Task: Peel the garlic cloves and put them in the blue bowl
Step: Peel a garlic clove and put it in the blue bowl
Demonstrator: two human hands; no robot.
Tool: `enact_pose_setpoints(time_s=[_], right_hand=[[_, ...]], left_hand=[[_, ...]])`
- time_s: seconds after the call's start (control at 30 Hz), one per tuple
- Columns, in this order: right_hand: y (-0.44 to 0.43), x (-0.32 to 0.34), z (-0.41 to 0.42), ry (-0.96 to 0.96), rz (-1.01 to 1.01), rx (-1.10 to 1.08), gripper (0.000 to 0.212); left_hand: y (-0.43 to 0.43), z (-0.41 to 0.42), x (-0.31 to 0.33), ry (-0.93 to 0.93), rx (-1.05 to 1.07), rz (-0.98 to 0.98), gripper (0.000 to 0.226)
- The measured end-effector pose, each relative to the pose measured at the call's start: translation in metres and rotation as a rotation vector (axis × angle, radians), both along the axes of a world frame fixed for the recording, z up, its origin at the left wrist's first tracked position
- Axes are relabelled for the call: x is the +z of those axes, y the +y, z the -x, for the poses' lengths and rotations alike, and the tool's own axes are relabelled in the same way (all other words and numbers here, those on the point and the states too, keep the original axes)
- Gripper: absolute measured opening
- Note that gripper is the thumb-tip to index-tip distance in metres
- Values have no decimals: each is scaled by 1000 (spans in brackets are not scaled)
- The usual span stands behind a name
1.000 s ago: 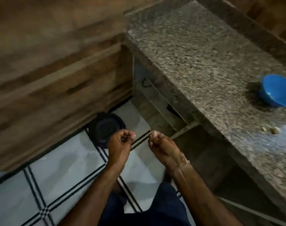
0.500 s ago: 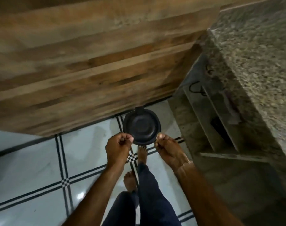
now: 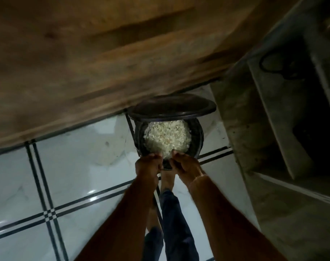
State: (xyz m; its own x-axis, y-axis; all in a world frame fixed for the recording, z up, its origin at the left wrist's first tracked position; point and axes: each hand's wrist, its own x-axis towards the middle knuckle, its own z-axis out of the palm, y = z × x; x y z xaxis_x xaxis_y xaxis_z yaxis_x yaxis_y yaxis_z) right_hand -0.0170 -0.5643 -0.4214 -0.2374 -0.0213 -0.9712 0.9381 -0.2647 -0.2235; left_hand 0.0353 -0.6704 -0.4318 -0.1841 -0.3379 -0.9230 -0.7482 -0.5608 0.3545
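— Which step are you on?
— Dropping peel. My left hand [image 3: 148,163] and right hand [image 3: 185,164] hover over the open bin [image 3: 196,136] on the floor, fingertips pinched together; what they hold I cannot tell.
— And the blue bowl?
— Out of view. Next I'd go to the table for another clove.

black bin [image 3: 197,142] past the hands, lid [image 3: 171,108] black too, heaped with pale cream-white peelings [image 3: 167,137]. floor [image 3: 75,166] of whitish glossy tiles crossed by dark double lines. brown wood-grain wall [image 3: 85,63]. dark blue trousers [image 3: 177,232].
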Motion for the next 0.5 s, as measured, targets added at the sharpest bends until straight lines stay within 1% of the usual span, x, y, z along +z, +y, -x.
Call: enact_pose_setpoints(time_s=[0.03, 0.07, 0.13, 0.2, 0.3, 0.33, 0.37, 0.43, 0.5], right_hand=[[-1, -14, 6, 6, -10, 8, 14], [0, -25, 11, 15, -18, 31, 15], [5, -44, 19, 17, -14, 111, 30], [9, -58, 23, 23, -35, 167, 38], [7, -63, 23, 65, -118, 149, 34], [3, -62, 23, 87, -147, 123, 30], [0, -60, 23, 100, -160, 91, 24], [-6, -62, 22, 110, -156, 50, 16], [-8, -62, 26, 97, -129, 11, 20]], left_hand=[[2, 7, -17, -14, 28, 15, 30], [4, 12, -30, -24, 84, 10, 26], [8, 19, -48, -37, 179, -1, 10], [11, 24, -60, -34, 204, -9, 20], [14, 29, -66, -24, 218, 1, 49], [13, 31, -63, -8, 231, -3, 54], [13, 34, -58, -5, 215, -1, 49], [13, 37, -57, -14, 189, 14, 19], [13, 43, -51, -12, 222, -21, 6]])
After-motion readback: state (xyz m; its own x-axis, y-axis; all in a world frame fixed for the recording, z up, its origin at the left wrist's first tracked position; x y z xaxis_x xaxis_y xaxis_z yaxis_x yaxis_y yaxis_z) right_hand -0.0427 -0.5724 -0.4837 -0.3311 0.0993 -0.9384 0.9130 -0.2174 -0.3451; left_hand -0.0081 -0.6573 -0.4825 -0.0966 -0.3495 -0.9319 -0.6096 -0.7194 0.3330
